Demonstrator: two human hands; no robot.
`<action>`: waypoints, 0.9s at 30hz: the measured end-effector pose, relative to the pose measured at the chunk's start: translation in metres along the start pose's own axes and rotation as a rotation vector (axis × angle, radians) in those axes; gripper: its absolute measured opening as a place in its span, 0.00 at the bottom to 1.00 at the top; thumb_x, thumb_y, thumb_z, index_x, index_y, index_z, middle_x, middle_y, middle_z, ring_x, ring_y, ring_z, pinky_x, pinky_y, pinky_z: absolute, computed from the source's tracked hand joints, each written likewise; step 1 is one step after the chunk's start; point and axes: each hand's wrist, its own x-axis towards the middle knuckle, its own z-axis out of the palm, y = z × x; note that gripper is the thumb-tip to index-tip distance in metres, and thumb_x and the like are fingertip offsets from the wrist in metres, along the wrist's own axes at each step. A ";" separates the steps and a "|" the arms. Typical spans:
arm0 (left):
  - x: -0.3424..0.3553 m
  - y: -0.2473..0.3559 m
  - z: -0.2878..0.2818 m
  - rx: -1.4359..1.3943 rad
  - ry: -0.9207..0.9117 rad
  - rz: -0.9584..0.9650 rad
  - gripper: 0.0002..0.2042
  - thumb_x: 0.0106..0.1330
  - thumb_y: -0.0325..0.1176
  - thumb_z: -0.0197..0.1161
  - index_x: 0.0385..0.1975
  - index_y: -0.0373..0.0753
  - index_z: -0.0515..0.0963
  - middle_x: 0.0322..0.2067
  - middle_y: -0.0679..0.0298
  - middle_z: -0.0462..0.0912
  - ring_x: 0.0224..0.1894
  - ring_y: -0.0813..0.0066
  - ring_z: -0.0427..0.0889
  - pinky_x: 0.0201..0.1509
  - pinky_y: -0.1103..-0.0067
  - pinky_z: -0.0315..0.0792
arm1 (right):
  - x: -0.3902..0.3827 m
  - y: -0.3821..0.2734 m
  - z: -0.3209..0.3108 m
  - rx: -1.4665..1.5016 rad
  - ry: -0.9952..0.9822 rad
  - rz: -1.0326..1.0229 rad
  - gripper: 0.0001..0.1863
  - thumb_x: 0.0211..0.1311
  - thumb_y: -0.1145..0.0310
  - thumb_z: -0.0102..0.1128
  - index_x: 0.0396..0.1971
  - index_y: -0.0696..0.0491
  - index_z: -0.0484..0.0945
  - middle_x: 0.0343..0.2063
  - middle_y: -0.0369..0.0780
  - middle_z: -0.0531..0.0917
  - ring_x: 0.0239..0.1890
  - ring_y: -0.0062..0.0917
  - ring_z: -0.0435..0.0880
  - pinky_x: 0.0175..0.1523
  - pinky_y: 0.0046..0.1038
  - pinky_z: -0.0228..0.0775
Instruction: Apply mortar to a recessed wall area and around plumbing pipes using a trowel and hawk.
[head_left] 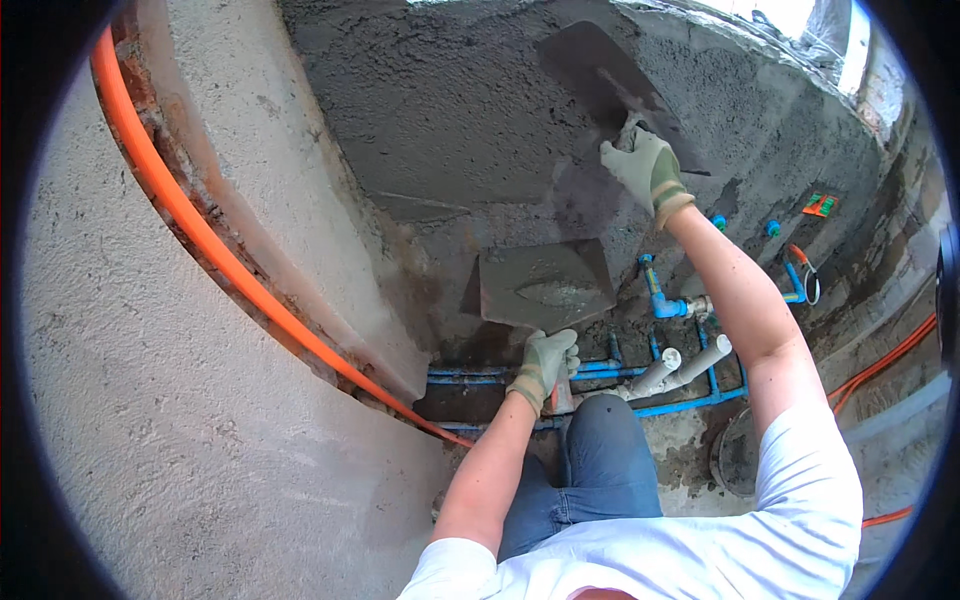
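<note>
My right hand [645, 168], in a pale green work glove, grips a plastering trowel [590, 70]. The trowel's long, dark blade lies on the upper part of the rough grey wall [430, 120], which carries fresh, wet mortar. Lower down, my left hand [545, 364], gloved alike, is closed round the handle of a mortar hawk [492, 298]. A smooth heap of wet mortar [556, 290] with a ridge in its middle rests on the hawk. The hawk is apart from the trowel, below it and to its left.
Blue water pipes [690, 402] run along the wall's foot, with a blue elbow [662, 300] sticking out. Two white pipe stubs [700, 362] stand beside my knee. An orange conduit [190, 215] crosses the left wall. A round bucket [735, 455] sits at the right.
</note>
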 end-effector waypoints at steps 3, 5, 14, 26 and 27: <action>0.005 -0.001 -0.003 -0.023 -0.006 0.024 0.07 0.61 0.33 0.67 0.28 0.45 0.74 0.20 0.66 0.77 0.18 0.73 0.76 0.20 0.73 0.70 | -0.026 0.009 0.009 -0.146 0.092 -0.056 0.22 0.56 0.50 0.59 0.34 0.57 0.80 0.32 0.53 0.84 0.38 0.49 0.84 0.46 0.42 0.76; -0.002 0.002 0.005 -0.016 -0.009 0.022 0.07 0.61 0.34 0.67 0.28 0.45 0.74 0.21 0.66 0.77 0.18 0.73 0.76 0.20 0.73 0.71 | -0.058 0.028 0.027 -0.304 0.044 -0.183 0.21 0.56 0.50 0.57 0.36 0.55 0.81 0.32 0.51 0.85 0.37 0.47 0.85 0.45 0.43 0.77; -0.007 0.006 -0.011 0.001 0.011 0.047 0.08 0.61 0.34 0.66 0.26 0.41 0.74 0.20 0.66 0.77 0.18 0.75 0.75 0.20 0.74 0.71 | -0.086 -0.106 0.075 0.197 -0.263 -0.305 0.22 0.56 0.55 0.59 0.38 0.61 0.79 0.33 0.55 0.83 0.38 0.46 0.84 0.45 0.40 0.76; -0.006 0.009 -0.009 0.001 0.032 0.075 0.09 0.60 0.33 0.66 0.29 0.40 0.72 0.22 0.65 0.78 0.20 0.72 0.77 0.22 0.73 0.72 | 0.018 -0.162 0.046 0.762 -0.203 -0.132 0.12 0.55 0.62 0.62 0.24 0.56 0.80 0.21 0.37 0.84 0.22 0.20 0.81 0.28 0.24 0.74; -0.006 0.010 -0.003 0.002 0.019 0.072 0.09 0.60 0.33 0.66 0.29 0.40 0.72 0.22 0.65 0.78 0.20 0.72 0.77 0.22 0.73 0.72 | 0.023 -0.134 0.038 0.787 -0.179 -0.093 0.11 0.56 0.62 0.63 0.25 0.56 0.79 0.21 0.37 0.83 0.22 0.20 0.81 0.29 0.23 0.74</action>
